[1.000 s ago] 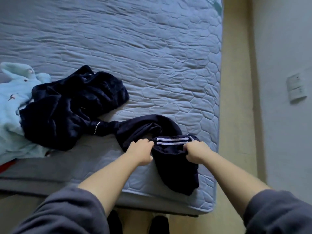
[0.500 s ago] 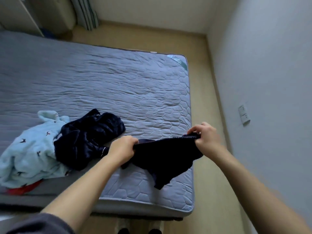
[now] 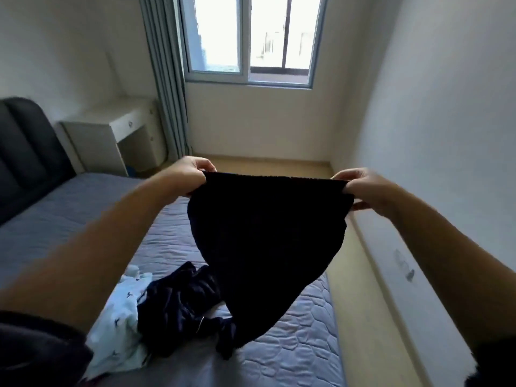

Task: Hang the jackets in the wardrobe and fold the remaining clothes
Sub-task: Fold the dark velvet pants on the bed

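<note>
A dark garment [image 3: 265,241] is held aloft at centre, its top edge pinched by the left hand [image 3: 192,174] (10 o'clock) and right hand [image 3: 360,188] (2 o'clock). Folding seems barely begun: a navy heap [image 3: 178,308] and pale printed garment [image 3: 120,325] are left crumpled at 7 o'clock.

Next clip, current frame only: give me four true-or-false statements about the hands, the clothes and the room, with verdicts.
1. The left hand and the right hand both grip the top edge of the dark garment. True.
2. The dark garment lies flat on the bed. False: it hangs in the air, held up over the bed.
3. A pale printed garment lies on the bed beside a dark heap. True.
4. The curtain covers the window. False: it is gathered at the window's left side.
</note>
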